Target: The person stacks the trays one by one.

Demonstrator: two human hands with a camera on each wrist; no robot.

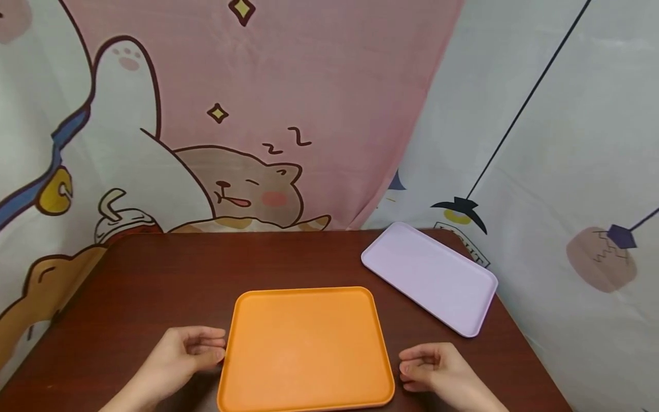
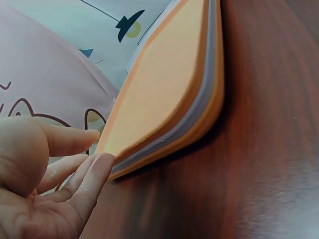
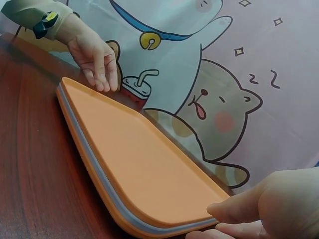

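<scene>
An orange rectangular tray (image 1: 306, 349) lies on the dark wooden table, topping a stack. Below it the wrist views show the edge of a greyish-lavender tray (image 2: 210, 55) and a lower orange tray (image 2: 219, 74). To the left of the stack is my left hand (image 1: 180, 357), its fingers extended and the fingertips right at the rim; contact cannot be told. On the opposite side my right hand (image 1: 443, 369) has its fingers bent loosely toward the stack, with a small gap to the rim in the head view. Neither hand grips anything.
A lavender tray (image 1: 432, 277) lies at an angle at the table's (image 1: 170, 274) back right, near its edge. Behind the table hangs a cartoon-printed cloth (image 1: 334, 86), which also covers the sides.
</scene>
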